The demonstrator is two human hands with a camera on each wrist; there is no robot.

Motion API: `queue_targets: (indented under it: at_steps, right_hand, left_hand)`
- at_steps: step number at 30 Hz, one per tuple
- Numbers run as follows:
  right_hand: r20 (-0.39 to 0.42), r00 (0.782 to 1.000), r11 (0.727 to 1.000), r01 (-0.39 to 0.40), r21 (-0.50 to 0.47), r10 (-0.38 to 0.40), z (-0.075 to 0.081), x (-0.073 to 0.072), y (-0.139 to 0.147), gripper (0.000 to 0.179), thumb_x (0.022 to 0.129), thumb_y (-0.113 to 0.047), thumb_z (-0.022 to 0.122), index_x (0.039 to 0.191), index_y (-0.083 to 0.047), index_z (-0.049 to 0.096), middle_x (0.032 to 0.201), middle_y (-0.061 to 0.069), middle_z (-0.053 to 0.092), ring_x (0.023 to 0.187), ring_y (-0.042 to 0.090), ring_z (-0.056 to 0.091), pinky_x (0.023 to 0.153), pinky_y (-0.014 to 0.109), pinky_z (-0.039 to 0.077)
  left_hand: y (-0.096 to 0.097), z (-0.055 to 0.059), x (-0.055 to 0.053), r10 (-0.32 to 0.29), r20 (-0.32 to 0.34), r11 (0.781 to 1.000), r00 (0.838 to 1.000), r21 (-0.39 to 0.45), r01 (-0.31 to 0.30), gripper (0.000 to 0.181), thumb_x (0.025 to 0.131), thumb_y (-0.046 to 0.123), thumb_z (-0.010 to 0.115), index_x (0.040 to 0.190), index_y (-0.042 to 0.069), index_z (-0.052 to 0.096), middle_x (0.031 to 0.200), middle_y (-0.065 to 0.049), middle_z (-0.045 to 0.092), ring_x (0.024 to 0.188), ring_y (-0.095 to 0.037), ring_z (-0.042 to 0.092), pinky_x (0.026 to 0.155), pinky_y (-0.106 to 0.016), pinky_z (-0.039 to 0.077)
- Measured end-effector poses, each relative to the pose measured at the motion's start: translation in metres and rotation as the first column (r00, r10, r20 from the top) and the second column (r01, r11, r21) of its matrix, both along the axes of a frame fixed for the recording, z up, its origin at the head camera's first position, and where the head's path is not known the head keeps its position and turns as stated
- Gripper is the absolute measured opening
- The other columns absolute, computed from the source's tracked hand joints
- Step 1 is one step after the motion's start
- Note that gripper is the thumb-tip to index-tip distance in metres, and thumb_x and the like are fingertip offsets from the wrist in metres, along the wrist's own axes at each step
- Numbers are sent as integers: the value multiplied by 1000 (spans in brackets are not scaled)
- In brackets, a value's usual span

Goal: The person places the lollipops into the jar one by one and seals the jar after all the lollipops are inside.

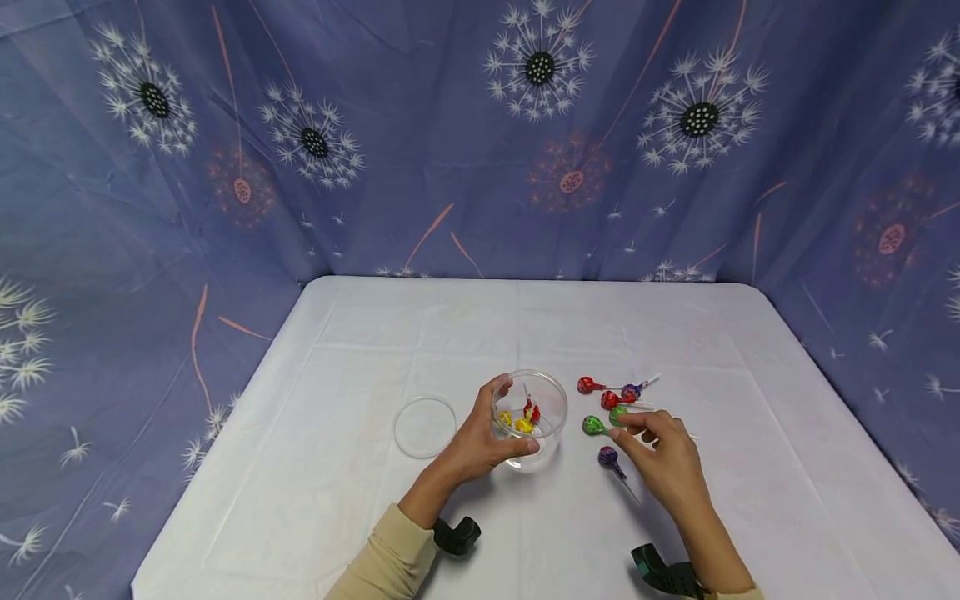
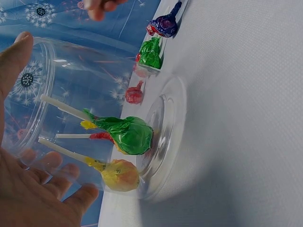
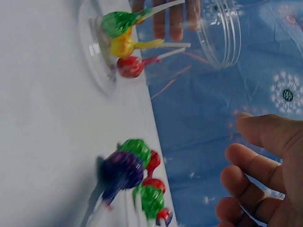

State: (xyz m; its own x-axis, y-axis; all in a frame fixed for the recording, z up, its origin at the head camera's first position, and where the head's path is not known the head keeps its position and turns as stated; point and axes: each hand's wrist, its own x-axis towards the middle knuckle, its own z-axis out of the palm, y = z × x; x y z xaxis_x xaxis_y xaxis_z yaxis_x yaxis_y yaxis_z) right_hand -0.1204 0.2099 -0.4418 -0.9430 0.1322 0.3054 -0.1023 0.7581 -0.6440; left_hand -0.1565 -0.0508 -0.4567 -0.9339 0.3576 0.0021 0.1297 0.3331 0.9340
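Observation:
My left hand (image 1: pixel 476 442) grips a clear plastic jar (image 1: pixel 553 429) by its side, the jar's mouth uncovered. Inside stand wrapped lollipops with white sticks pointing up: a green lollipop (image 2: pixel 135 135), a yellow lollipop (image 2: pixel 120 176) and a red lollipop (image 3: pixel 130 67). To the jar's right, my right hand (image 1: pixel 667 462) hovers over loose lollipops, fingers loosely bent and holding nothing. Nearest its fingertips in the head view are two green lollipops (image 1: pixel 593 425). A purple lollipop (image 1: pixel 608 457) lies closer to me, its stick towards my right wrist.
Beyond the green ones lie red lollipops (image 1: pixel 586 384) and another purple lollipop (image 1: pixel 631 391). A clear round lid (image 1: pixel 395 429) lies left of the jar on the white-covered table (image 1: pixel 360 358). A blue dandelion-print cloth (image 1: pixel 420 150) hangs behind and along the sides.

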Motion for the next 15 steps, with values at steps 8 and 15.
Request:
queue_targets:
  at_steps: [8,15]
  right_hand:
    - [114,993,997,10,71,-18,-14,13,12,27,78,-24,76,100,-10,72,84,2,61,80,16,48,65,27,35]
    - [251,968,996,-5,85,-16,-26,21,17,28,79,-26,74,101,-9,72,82,1,58,79,16,45,64,26,32]
  left_hand:
    - [0,0,-1,2,-3,1000,1000,3,-2,96,74,37,79,147,30,16,154,3,29,143,-20,27,115,-50,20]
    - [1,1,1,4,8,1000,1000,16,-4,98,75,31,80,148,28,15,154,3,28,142,-22,27,115,-52,20]
